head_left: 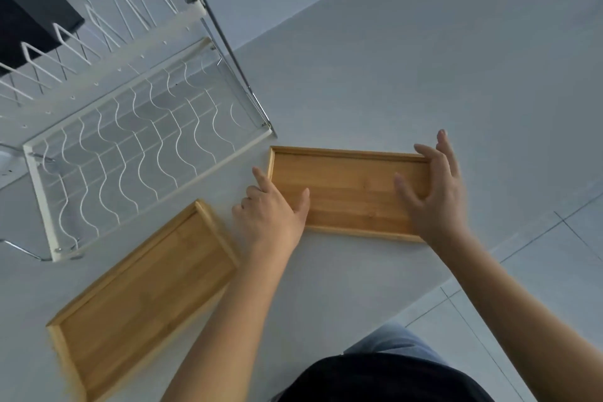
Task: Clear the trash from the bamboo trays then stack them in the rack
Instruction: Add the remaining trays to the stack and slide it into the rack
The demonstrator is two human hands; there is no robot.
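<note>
Two bamboo trays lie on the grey table. The smaller bamboo tray (349,189) sits in the middle, with nothing inside it. My left hand (270,215) rests on its left end, thumb inside the tray and fingers at the outer rim. My right hand (434,196) is at its right end, fingers spread over the rim and thumb above the tray floor. The larger bamboo tray (140,297) lies at the lower left, also bare inside, touched by neither hand. The white wire rack (137,147) stands just left of the smaller tray.
The rack has an upper tier of white wire dividers (91,29) with a dark object (29,6) behind it. The table edge (463,274) runs diagonally at the right, with tiled floor beyond. My dark shirt fills the bottom middle.
</note>
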